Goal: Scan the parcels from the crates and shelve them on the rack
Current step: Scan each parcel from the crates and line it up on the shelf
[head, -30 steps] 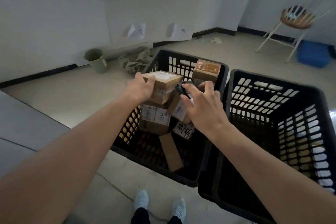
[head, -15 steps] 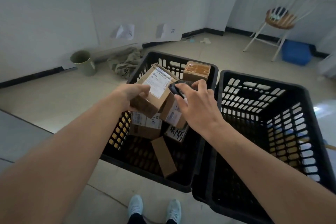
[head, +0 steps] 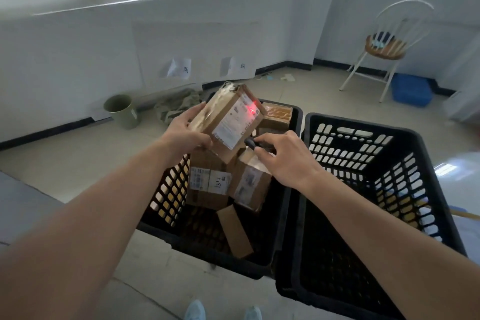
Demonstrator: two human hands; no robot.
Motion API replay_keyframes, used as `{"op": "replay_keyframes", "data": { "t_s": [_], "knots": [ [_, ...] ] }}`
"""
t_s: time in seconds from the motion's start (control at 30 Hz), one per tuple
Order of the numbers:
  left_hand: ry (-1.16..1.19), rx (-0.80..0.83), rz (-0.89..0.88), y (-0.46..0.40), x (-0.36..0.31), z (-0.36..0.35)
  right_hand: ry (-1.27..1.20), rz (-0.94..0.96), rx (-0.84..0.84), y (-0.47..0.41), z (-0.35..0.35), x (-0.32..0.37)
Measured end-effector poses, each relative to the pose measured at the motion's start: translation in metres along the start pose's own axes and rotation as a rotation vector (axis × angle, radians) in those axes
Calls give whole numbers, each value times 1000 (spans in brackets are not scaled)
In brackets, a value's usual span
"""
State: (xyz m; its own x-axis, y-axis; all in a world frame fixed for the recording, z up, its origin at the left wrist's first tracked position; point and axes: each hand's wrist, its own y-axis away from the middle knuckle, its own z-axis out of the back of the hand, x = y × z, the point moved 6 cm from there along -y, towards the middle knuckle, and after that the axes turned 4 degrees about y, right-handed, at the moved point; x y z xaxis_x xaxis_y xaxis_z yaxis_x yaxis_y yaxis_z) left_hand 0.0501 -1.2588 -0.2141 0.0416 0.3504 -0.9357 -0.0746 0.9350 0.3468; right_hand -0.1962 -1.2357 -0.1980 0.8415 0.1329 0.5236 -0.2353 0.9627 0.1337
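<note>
My left hand grips a taped cardboard parcel and holds it tilted above the left black crate, its white label facing me. A red scanner light glows on the label's upper right corner. My right hand holds a small black scanner just below the parcel, pointed at the label. Several more cardboard parcels lie in the left crate. The right black crate shows no parcels inside. No rack is in view.
A green bucket and a crumpled cloth lie by the wall behind the crates. A white chair and a blue bin stand at the back right. My shoes show at the bottom edge.
My left hand has lifted the parcel higher out of the left crate and turned its label toward the scanner. The red scan light now shines on the label.
</note>
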Motion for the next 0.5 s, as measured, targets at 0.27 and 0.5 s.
{"op": "replay_keyframes", "data": {
  "t_s": [0.27, 0.5],
  "knots": [
    [77, 10, -110, 16, -31, 21, -87, 151, 49, 14, 34, 37],
    [76, 33, -153, 18, -44, 28, -102, 209, 58, 25, 54, 62]
  ]
}}
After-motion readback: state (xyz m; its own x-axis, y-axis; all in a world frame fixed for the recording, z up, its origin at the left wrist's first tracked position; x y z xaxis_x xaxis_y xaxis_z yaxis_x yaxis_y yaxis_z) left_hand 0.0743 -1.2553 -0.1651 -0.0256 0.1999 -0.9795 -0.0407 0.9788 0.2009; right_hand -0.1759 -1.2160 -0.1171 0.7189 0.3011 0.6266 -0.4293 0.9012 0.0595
